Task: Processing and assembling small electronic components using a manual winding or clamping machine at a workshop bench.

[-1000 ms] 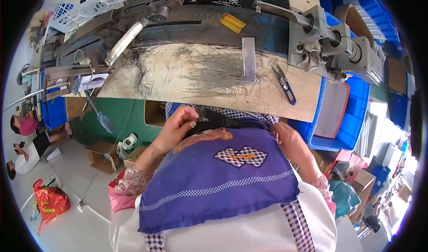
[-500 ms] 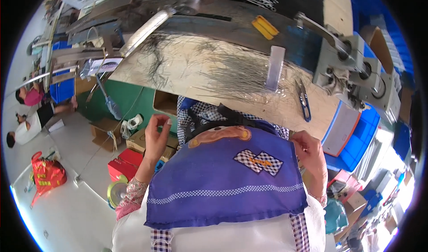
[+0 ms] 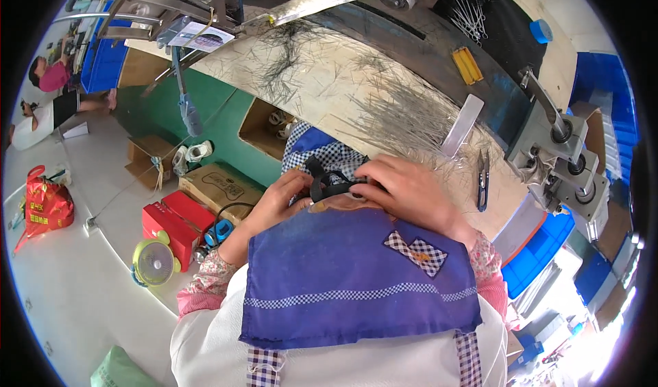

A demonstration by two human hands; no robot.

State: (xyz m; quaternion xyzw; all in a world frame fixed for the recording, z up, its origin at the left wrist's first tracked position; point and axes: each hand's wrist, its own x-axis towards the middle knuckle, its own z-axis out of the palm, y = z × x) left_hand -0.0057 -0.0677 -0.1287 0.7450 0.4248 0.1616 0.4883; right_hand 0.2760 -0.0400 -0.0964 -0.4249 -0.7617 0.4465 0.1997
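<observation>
Both hands are at my waist, at the top of the blue apron (image 3: 356,270) with its checked trim. A black strap (image 3: 317,181) with loops lies between them. My left hand (image 3: 281,198) has its fingers curled in on the strap's left part, its fingertips partly hidden. On the other side, my right hand (image 3: 408,192) pinches the strap's right part between bent fingers and thumb. Below the strap, blue-and-white checked cloth (image 3: 329,155) covers my lap.
Ahead stands a workbench (image 3: 322,72) strewn with thin metal wires (image 3: 404,113). A flat metal bar (image 3: 463,125), thread snips (image 3: 483,181), a yellow holder (image 3: 467,66) and a clamp-like machine (image 3: 558,154) are on it. Boxes (image 3: 219,192) and a small fan (image 3: 153,262) stand at lower left.
Both hands have come inward from the apron's two sides to the black strap at my waist. The view has turned, so the bench now slants down to the right.
</observation>
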